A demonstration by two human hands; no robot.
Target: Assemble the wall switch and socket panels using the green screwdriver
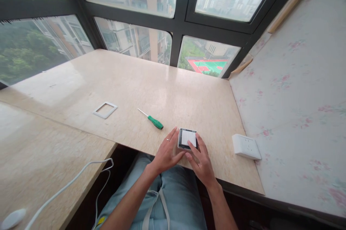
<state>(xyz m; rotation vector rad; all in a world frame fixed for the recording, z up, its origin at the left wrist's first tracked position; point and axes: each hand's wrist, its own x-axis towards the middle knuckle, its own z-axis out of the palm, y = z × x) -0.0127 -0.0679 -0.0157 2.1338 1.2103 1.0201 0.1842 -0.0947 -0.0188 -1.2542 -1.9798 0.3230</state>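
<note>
At the near edge of the counter sits a wall switch (188,137) with a white rocker, a dark surround and a white base; its cover frame is off. My left hand (168,151) lies along its left side, fingers against it and thumb at the near edge. Around the right side curls my right hand (202,163), with one finger resting on the white rocker. Between them the two hands hold the switch. Farther left lie a green-handled screwdriver (155,122) and a white square cover frame (105,110).
A beige stone counter (129,82) runs up to dark-framed windows. On the right, a white socket box (246,146) stands against the floral wall (294,107). A white cable (72,177) hangs over the counter's left section, near a white rounded object (14,218).
</note>
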